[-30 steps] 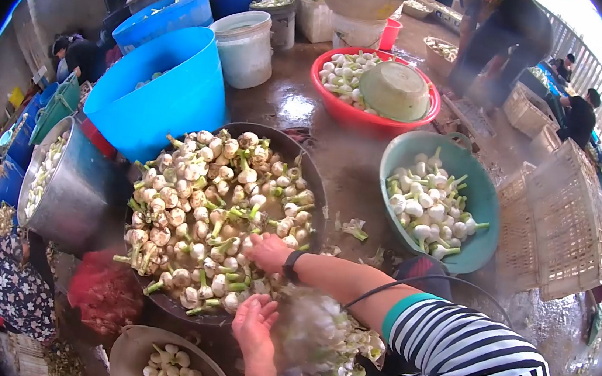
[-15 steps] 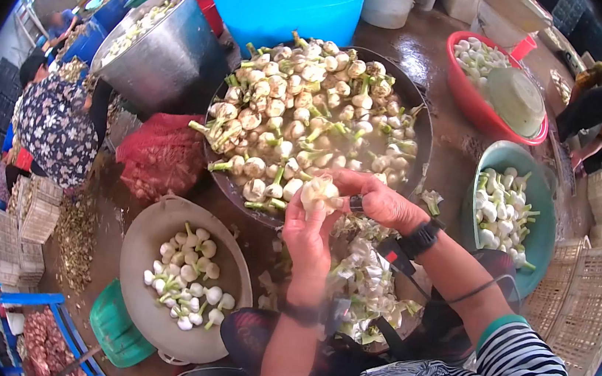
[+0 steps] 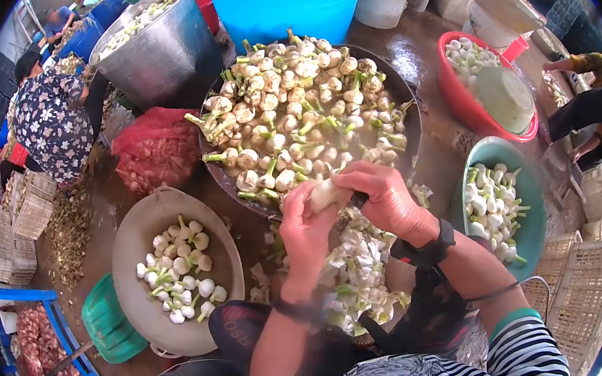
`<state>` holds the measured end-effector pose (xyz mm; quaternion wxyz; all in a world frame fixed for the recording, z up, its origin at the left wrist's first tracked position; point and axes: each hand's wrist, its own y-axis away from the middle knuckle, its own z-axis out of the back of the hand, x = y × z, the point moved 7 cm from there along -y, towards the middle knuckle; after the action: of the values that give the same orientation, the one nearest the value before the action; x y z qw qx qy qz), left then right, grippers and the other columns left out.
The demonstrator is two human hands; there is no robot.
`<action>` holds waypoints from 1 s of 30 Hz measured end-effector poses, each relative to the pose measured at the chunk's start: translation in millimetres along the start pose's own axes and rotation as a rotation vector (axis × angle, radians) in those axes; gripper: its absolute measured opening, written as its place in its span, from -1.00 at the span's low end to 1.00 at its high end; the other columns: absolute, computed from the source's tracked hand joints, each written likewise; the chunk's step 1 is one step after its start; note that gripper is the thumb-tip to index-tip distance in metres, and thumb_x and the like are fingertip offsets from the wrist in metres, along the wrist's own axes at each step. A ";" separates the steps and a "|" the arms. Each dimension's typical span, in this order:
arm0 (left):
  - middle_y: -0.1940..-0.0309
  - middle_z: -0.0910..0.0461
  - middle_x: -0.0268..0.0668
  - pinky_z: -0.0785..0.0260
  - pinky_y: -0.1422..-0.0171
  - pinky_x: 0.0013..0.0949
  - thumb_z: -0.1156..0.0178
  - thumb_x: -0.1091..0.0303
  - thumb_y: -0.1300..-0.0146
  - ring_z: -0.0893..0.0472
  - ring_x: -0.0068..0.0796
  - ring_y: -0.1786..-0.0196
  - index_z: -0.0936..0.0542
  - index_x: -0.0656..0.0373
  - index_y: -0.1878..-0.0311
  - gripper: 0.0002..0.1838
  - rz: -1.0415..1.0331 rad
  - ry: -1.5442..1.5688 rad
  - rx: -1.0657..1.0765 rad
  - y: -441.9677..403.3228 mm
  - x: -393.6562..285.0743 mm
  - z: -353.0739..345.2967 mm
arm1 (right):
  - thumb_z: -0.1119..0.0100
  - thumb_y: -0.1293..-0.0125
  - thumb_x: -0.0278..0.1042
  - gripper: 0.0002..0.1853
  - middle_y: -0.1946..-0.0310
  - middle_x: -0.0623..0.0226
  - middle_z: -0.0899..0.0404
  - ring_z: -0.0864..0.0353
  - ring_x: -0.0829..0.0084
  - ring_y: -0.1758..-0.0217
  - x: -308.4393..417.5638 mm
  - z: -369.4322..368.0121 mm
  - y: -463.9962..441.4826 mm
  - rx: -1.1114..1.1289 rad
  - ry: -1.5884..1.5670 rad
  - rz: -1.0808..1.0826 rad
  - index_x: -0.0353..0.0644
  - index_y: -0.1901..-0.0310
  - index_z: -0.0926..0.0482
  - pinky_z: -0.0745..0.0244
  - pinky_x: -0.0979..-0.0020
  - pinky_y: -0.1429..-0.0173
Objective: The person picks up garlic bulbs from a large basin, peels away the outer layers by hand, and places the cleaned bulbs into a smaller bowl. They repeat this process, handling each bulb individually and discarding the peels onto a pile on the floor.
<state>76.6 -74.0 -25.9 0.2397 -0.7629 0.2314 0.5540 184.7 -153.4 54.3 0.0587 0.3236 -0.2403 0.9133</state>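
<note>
My left hand (image 3: 305, 229) is closed around a pale garlic bulb (image 3: 324, 196), held up over the near rim of a wide dark pan (image 3: 416, 138). My right hand (image 3: 397, 205) meets the bulb from the right, its fingertips at the bulb's upper end. A small dark tool (image 3: 359, 198) shows between the right fingers; its blade or tip is hidden. Unpeeled garlic bulbs (image 3: 280, 111) with green stems sit in murky water in the pan. Beneath my hands lies a heap of stripped garlic skins (image 3: 362, 269).
At left, a grey basin (image 3: 129, 272) holds peeled white bulbs; a teal basin (image 3: 466, 207) at right holds more. A red mesh sack (image 3: 157, 146), a steel pot (image 3: 181, 63), a blue tub (image 3: 285, 4) and a red basin (image 3: 449, 93) stand around. Other people bend at both sides.
The bulb between my hands has turned and now looks smoother, with less loose skin. My right hand has shifted slightly right and its fingers now reach over the bulb. The view has shifted a little.
</note>
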 end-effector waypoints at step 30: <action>-0.03 -0.46 -0.17 -0.49 -0.07 -0.21 -0.13 0.57 -0.19 -0.51 -0.37 -0.03 -0.21 0.33 -0.26 -0.44 0.171 0.439 0.071 -4.3 -6.3 -3.5 | -0.15 0.10 -0.71 -0.47 0.14 0.10 -0.56 -0.57 0.10 0.11 4.6 -0.4 2.0 -0.045 -0.081 0.051 -0.23 -0.02 -0.48 -0.50 0.28 0.05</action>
<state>80.1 -72.3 -18.5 0.1626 -0.8338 0.3608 0.3848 180.4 -155.2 56.1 0.0326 0.3528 -0.2712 0.8949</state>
